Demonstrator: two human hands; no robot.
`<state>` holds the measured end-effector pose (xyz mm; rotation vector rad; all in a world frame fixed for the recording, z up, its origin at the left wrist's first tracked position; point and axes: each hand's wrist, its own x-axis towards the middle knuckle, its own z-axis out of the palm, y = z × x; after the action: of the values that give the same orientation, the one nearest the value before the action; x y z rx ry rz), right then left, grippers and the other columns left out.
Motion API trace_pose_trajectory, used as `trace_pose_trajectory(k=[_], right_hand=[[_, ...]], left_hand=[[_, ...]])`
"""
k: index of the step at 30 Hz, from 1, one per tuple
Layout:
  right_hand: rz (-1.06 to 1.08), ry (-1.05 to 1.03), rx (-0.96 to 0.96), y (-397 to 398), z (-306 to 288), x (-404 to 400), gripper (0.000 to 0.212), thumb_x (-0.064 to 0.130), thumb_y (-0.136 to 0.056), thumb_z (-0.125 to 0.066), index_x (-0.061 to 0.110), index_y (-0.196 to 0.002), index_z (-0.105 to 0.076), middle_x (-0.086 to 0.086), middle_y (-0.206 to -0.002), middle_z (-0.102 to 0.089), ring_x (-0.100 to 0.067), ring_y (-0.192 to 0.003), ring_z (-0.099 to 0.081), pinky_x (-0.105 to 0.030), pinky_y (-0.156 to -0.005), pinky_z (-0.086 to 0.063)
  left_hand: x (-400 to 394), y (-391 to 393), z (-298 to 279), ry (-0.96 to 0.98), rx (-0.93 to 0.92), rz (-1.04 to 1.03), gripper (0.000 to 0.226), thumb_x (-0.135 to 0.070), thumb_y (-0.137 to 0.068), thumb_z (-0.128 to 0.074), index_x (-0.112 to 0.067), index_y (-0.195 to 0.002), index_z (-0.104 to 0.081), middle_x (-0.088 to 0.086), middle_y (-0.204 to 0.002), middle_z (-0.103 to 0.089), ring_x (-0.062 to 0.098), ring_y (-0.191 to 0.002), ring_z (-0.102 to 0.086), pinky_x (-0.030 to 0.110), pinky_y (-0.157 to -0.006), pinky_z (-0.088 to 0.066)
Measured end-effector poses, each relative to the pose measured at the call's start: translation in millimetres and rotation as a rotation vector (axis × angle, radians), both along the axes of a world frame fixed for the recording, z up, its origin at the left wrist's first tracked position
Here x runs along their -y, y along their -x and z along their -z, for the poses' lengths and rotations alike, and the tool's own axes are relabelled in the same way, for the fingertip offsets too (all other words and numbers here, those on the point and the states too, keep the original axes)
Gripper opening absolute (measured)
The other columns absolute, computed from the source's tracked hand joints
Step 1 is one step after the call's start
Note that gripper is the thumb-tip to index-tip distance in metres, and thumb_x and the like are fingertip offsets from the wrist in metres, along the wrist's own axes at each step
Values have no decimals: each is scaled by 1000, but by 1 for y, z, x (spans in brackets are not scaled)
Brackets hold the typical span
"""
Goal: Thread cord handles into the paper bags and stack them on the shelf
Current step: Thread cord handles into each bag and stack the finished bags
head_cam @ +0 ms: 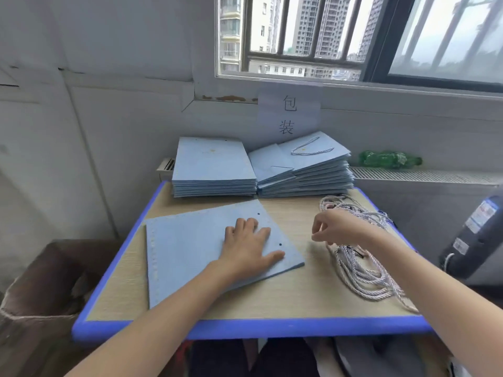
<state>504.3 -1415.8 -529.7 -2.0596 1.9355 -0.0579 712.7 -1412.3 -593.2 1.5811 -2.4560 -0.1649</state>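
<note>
A flat light-blue paper bag (190, 246) lies on the desk with two punched holes near its right edge. My left hand (247, 248) rests flat on it with spread fingers, between the two holes. My right hand (334, 229) hovers over a tangled pile of pale twisted cords (362, 273) at the desk's right side, its fingers curled and pinching a cord. At the back stand a stack of flat bags (212, 170) and, to its right, a stack of bags with cord handles (304, 167).
The desk (245, 327) has a blue rim and wood top. A paper sign hangs on the wall below the window. A green bottle (389, 159) lies on the radiator ledge. A brown bin (40, 281) stands at the left, a dark device (473, 235) at the right.
</note>
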Motion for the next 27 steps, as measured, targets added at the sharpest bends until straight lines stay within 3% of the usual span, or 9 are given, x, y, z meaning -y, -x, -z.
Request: trace_pose_trajectory(k=[3, 7, 10, 12, 14, 19, 21, 24, 27], right_hand=[[41, 79, -234, 11, 10, -11, 24, 21, -88, -57, 4, -104, -62, -11, -102, -65, -23, -93, -60, -29, -71, -46], [19, 191, -129, -4, 28, -10, 24, 8, -88, -50, 8, -109, -64, -11, -114, -60, -25, -108, -53, -31, -89, -42], [-70, 265, 128, -29, 40, -8, 21, 9, -87, -56, 11, -105, -68, -5, -109, -61, -19, -103, -55, -18, -77, -34], [-75, 261, 378, -40, 47, -4, 17, 6, -82, -64, 11, -97, -69, -4, -99, -65, -16, -93, -57, -15, -70, -37], [-24, 264, 530, -44, 52, 4, 18, 7, -77, -69, 16, -92, -66, -2, -93, -65, -16, -89, -58, -19, -74, -42], [39, 436, 401, -54, 63, 19, 18, 25, -81, -70, 15, -95, -66, 4, -87, -54, -14, -83, -52, -26, -73, -40], [27, 459, 413, -54, 71, 15, 10, 20, -83, -68, 13, -90, -69, 3, -85, -55, -14, -79, -52, -29, -75, -42], [-58, 518, 484, -51, 73, 9, 3, 13, -82, -70, 13, -84, -72, 2, -80, -56, -10, -72, -51, -25, -72, -43], [-216, 483, 594, -59, 68, 0, 6, 11, -81, -71, 16, -83, -74, 5, -77, -58, 2, -68, -52, -8, -65, -37]], left_hand=[[-2, -6, -5, -87, 21, 63, 60, -58, -91, -42, -29, -143, -34, 1, -148, -26, 21, -136, -16, 38, -108, -15], [-1, -22, -17, -273, 9, 178, 59, -41, -94, -52, -30, -147, -29, -3, -157, -17, 15, -143, -10, 30, -115, -11], [2, -41, -20, -367, -44, 196, 55, -27, -95, -54, -27, -146, -34, -6, -158, -15, 9, -144, -11, 20, -112, -8], [4, -51, -18, -359, -82, 170, 48, -31, -96, -53, -28, -142, -40, -8, -156, -19, 7, -143, -15, 20, -112, -10], [4, -55, -15, -286, -93, 118, 43, -41, -96, -49, -26, -136, -46, -7, -152, -26, 10, -140, -21, 24, -113, -14], [-4, -39, -3, -64, -17, -29, 72, -81, -73, -36, -21, -112, -45, -5, -119, -40, 16, -119, -33, 37, -108, -21], [-10, -36, 7, 20, -14, -41, 79, -83, -62, -23, -21, -107, -43, -7, -113, -39, 15, -116, -34, 35, -106, -21], [-11, -38, 8, 48, -108, -45, 87, -79, -59, -20, -23, -117, -50, -7, -130, -40, 14, -128, -31, 26, -108, -12], [-20, -41, 5, 43, -93, -126, 92, -81, -57, -14, -36, -130, -47, -8, -146, -29, 13, -139, -17, 35, -116, -7]])
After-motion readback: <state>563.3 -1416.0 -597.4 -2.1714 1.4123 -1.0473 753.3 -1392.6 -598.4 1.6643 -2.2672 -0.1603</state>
